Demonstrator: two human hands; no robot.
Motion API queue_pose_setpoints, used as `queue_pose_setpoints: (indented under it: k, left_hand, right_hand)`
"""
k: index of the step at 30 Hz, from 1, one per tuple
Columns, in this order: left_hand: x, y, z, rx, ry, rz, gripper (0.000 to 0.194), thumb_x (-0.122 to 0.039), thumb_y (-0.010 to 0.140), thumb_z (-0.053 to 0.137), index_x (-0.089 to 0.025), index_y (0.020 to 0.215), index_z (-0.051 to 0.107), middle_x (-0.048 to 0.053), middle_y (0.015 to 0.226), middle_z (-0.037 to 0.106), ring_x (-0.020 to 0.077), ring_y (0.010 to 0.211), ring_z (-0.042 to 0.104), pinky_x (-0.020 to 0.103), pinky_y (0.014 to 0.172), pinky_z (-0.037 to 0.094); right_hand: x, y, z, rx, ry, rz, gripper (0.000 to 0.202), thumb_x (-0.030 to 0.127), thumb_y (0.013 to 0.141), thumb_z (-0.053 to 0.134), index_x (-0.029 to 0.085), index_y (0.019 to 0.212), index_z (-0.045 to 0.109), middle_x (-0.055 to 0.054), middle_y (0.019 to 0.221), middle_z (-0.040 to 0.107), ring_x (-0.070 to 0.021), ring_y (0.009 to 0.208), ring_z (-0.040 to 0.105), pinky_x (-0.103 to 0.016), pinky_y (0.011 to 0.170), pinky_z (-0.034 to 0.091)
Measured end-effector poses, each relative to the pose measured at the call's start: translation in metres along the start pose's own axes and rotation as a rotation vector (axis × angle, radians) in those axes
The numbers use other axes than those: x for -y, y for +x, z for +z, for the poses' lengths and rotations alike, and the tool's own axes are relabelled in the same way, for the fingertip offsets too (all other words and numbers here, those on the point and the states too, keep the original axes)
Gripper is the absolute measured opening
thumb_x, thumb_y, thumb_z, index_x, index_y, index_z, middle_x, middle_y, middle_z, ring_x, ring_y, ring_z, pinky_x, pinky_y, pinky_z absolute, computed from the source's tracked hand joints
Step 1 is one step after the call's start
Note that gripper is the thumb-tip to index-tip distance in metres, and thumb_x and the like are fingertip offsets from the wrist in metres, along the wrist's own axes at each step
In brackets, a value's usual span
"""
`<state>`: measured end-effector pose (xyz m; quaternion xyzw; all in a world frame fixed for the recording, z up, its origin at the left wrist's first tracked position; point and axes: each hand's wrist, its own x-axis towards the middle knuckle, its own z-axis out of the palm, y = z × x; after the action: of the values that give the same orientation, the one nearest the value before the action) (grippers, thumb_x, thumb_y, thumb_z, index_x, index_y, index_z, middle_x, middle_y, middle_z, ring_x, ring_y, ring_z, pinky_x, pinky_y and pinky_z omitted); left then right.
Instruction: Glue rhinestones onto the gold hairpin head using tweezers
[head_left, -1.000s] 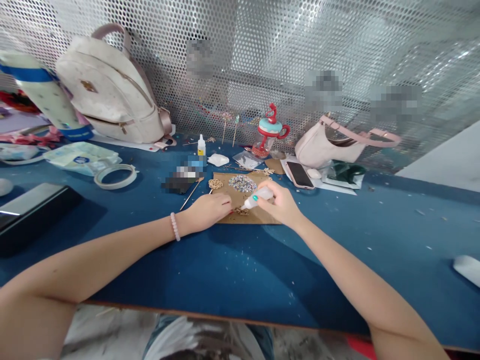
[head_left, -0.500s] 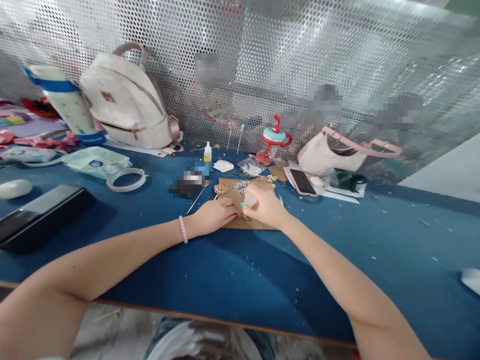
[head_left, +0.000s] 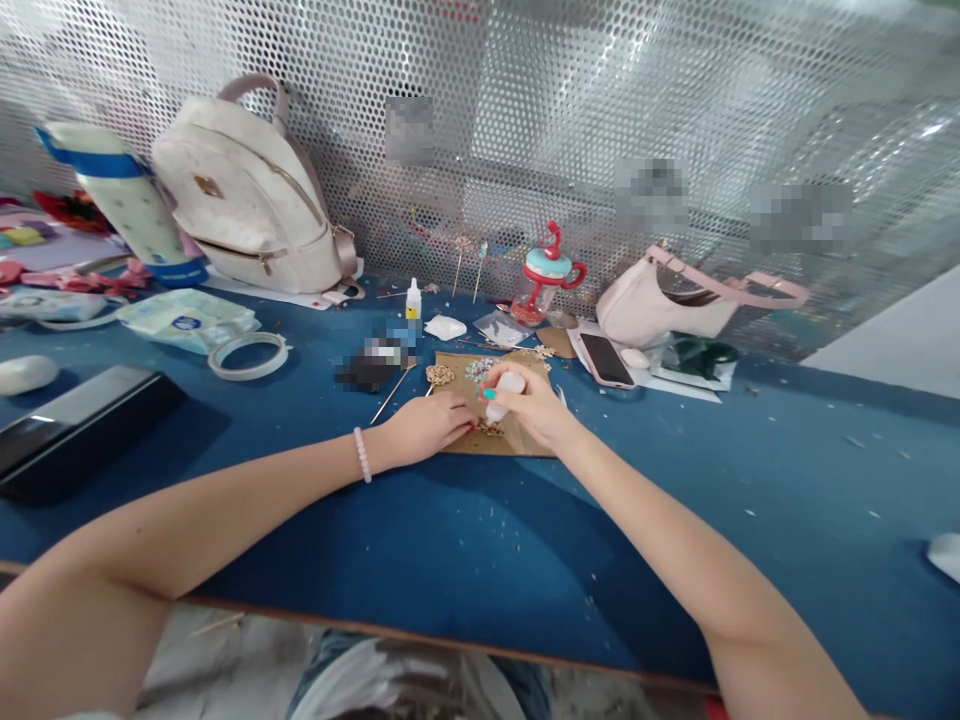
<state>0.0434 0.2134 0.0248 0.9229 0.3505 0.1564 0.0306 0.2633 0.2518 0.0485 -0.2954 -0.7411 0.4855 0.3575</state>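
Note:
My right hand point(head_left: 531, 405) is closed around a small whitish glue bottle point(head_left: 511, 384), tilted with its lower end toward a gold ornament point(head_left: 491, 429) on the brown cardboard point(head_left: 517, 440). My left hand point(head_left: 431, 425), with a pink bead bracelet at its wrist, rests at the cardboard's left edge. Its fingers are pressed together with the tips by the gold ornament; what they pinch is hidden. Above the left hand lies a round gold openwork hairpin head point(head_left: 439, 376) on a stick. A cluster of pale sparkling beads point(head_left: 478, 371) sits at the cardboard's upper part.
Behind the cardboard stand a yellow-labelled dropper bottle point(head_left: 413, 300) and a red-handled cup point(head_left: 545, 278). A phone point(head_left: 606, 360) and pink handbag point(head_left: 660, 300) are at right. A tape roll point(head_left: 247, 370), backpack point(head_left: 247, 200) and black box point(head_left: 90, 425) are at left.
My right hand has turned the glue bottle, so more of its whitish body shows between the fingers. My left hand stays nearly in place. The view has shifted slightly.

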Motion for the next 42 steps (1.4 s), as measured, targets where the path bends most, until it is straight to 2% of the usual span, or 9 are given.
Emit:
queue_pose_setpoints:
  k: [5,14,25,31,42]
  left_hand:
    - [0.001,-0.001,0.001,0.002,-0.003,0.002,0.025,-0.034,0.100,0.063,-0.014,0.116,0.064,0.008,0.116,0.067,0.0207,0.105,0.066,0.041,0.091,0.059]
    - [-0.002,-0.001,-0.002,0.013,-0.013,0.009,0.023,-0.033,0.100,0.063,-0.015,0.114,0.065,0.007,0.115,0.067,0.0202,0.104,0.066,0.041,0.091,0.059]
    - [-0.001,0.001,-0.003,0.011,-0.059,0.003,0.024,-0.034,0.100,0.063,-0.014,0.114,0.065,0.007,0.112,0.067,0.0189,0.099,0.067,0.039,0.088,0.060]
    - [0.000,0.001,-0.003,0.010,-0.082,0.013,0.024,-0.034,0.100,0.063,-0.014,0.114,0.065,0.007,0.111,0.067,0.0190,0.099,0.067,0.039,0.088,0.060]
    - [0.001,0.001,-0.003,0.020,-0.094,-0.005,0.025,-0.034,0.100,0.063,-0.014,0.115,0.064,0.007,0.112,0.067,0.0189,0.099,0.067,0.039,0.087,0.060]
  right_hand:
    - [-0.009,-0.002,0.004,-0.040,0.095,0.039,0.030,0.039,0.099,0.063,0.015,0.118,0.063,-0.007,0.111,0.067,-0.0169,0.092,0.067,-0.035,0.079,0.060]
    - [-0.016,-0.012,0.017,-0.088,0.116,0.077,0.028,0.037,0.098,0.064,0.014,0.113,0.064,-0.005,0.104,0.067,-0.0147,0.085,0.066,-0.032,0.074,0.059]
    - [-0.026,-0.005,0.010,-0.153,0.316,0.048,0.034,0.040,0.099,0.063,0.016,0.123,0.061,-0.008,0.116,0.066,-0.0184,0.095,0.067,-0.037,0.081,0.060]
    - [-0.025,-0.011,0.013,-0.111,0.329,0.065,0.031,0.038,0.099,0.064,0.015,0.119,0.063,-0.007,0.112,0.067,-0.0170,0.092,0.067,-0.035,0.079,0.060]
    - [-0.031,-0.005,0.010,-0.157,0.404,0.060,0.033,0.039,0.099,0.063,0.015,0.122,0.062,-0.008,0.116,0.066,-0.0184,0.095,0.067,-0.037,0.081,0.060]
